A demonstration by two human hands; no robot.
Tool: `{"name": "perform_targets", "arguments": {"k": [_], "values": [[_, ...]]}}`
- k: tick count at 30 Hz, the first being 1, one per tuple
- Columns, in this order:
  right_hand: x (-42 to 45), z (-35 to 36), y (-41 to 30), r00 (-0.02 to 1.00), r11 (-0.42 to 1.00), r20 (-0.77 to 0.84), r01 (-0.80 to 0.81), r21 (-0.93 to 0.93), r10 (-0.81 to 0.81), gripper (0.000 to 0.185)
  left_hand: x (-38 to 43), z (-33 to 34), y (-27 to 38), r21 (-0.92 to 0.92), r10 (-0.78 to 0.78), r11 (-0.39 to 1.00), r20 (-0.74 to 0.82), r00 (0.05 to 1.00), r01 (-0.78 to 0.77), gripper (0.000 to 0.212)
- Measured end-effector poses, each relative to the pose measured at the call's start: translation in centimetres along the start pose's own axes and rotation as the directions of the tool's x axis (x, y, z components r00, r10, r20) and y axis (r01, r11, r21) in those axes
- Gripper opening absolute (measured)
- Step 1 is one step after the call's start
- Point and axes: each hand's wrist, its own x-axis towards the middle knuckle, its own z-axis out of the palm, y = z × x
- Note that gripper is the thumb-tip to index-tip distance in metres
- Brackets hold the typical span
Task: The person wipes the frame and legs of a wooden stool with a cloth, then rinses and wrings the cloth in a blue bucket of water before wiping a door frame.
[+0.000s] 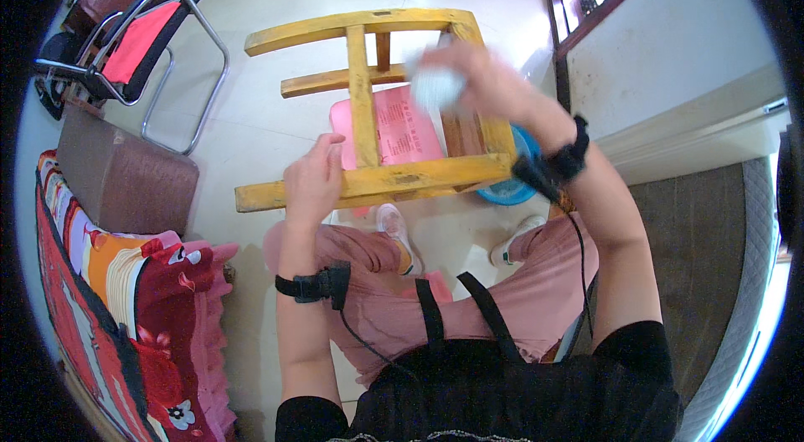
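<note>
A yellow wooden stool (427, 173) lies on its side before me, its legs pointing left. My left hand (314, 177) is closed around the near leg, with the thumb side towards the crossbar. Over the stool's seat end, my right hand (471, 75) grips a pale blue-white brush-like object (436, 87). Motion blurs both, so the object's exact kind is unclear. Behind the stool's frame shows a pink plastic item (408, 128) bearing printed writing, partly hidden by the crossbar. A blue basin (510, 192) stands at the right, partly covered by the stool and my right wrist.
A chrome-framed chair (217, 53) with red and black upholstery stands at upper left. Below it is a brown upholstered block (147, 172), then folded patterned bedding (169, 291). A pale wall (678, 59) bounds the right side. My shoes (396, 228) rest on the tiled floor (270, 122).
</note>
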Motion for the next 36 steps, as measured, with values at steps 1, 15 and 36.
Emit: {"name": "perform_targets", "arguments": {"k": [1,15,36], "values": [[0.8,-0.5,3.0,0.992,0.991,-0.013,-0.129,-0.037,0.128,0.054,0.0,-0.2,0.1,0.034,-0.012,0.999,0.011,1.000,0.011,0.024],[-10.0,0.9,-2.2,0.925,0.859,0.047,-0.329,-0.392,0.376,0.060,0.4,-0.1,0.4,0.081,0.014,0.997,-0.020,1.000,-0.012,0.023],[-7.9,7.7,-14.1,0.997,0.978,0.025,-0.065,-0.196,0.071,0.060,-0.1,-1.1,-0.1,-0.408,0.172,0.881,-0.198,0.965,-0.240,0.039]]}}
